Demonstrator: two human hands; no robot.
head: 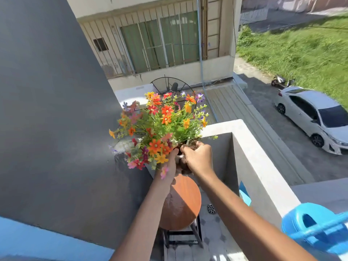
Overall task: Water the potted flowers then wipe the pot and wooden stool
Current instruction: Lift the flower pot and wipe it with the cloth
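Potted flowers (160,127) (bright, bushy) above round wooden stool (185,200)

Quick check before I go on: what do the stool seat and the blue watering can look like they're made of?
Stool seat: looks like wood or wood-look laminate, reddish-brown with a faint straight grain and a smooth, slightly dusty top; the frame under it looks like dark metal. Watering can: most likely plastic, a uniform bright blue with rounded moulded edges and a soft sheen.
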